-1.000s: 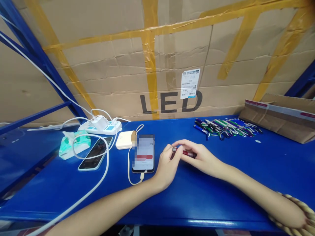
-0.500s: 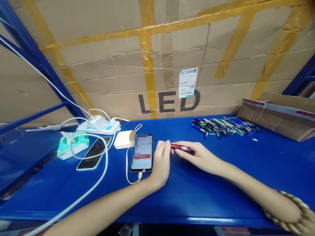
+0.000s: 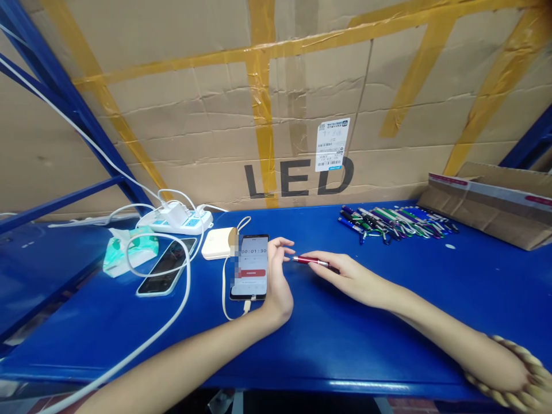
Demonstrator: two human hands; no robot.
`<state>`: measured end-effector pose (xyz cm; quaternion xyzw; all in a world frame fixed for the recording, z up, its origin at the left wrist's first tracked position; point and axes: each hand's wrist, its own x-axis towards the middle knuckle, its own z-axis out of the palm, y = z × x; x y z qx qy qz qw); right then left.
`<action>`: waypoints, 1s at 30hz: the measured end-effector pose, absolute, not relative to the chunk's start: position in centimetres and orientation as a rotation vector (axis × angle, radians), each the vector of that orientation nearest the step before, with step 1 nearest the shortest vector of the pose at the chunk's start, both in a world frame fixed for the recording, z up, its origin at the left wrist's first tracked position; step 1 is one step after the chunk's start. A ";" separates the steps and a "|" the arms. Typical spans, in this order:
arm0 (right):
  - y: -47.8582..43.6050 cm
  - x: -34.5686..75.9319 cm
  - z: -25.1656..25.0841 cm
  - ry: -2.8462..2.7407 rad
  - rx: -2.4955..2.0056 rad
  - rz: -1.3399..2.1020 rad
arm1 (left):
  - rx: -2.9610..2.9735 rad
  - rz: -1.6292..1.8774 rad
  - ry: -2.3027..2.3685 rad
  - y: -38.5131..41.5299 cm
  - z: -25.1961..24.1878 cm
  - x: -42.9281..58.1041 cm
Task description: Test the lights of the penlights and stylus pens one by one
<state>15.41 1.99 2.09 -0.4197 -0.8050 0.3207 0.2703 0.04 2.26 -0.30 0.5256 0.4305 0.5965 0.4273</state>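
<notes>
My right hand (image 3: 345, 274) holds a slim red pen-shaped tube (image 3: 308, 260) between thumb and fingers. Its silvery end points left, and a dark part shows under the palm; I cannot make out its exact kind. To the left, my left hand (image 3: 279, 282) stands on edge with its fingers apart and slightly curled, just off the tube's end, holding nothing. Close beside that hand lies a lit phone (image 3: 252, 263) showing a running timer. Behind my right hand lies a pile of similar coloured pen-shaped tubes (image 3: 388, 221) with carabiner clips.
Left on the blue table (image 3: 319, 345) are a cream power bank (image 3: 218, 243), a second phone (image 3: 161, 276), a green tissue pack (image 3: 133, 250) and a white power strip (image 3: 176, 218) with loose cables. An open carton (image 3: 491, 207) stands back right, before a large cardboard box (image 3: 194, 126).
My left hand has let go of the red tube's end and its fingers have opened, moving slightly left. My right hand keeps the tube. The phone's timer has advanced a second.
</notes>
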 end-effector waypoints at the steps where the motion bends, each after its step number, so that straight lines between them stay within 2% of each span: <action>1: 2.0 15.4 2.1 -2.199 -1.127 0.848 | 1.312 1.494 1.060 2.2 -0.2 0.0; 10: 2.3 15.8 1.9 -2.370 -0.989 0.771 | 1.287 1.531 0.975 2.2 0.3 0.0; 30: 2.0 15.7 2.2 -2.399 -0.962 0.750 | 1.220 1.334 0.926 2.1 0.3 0.4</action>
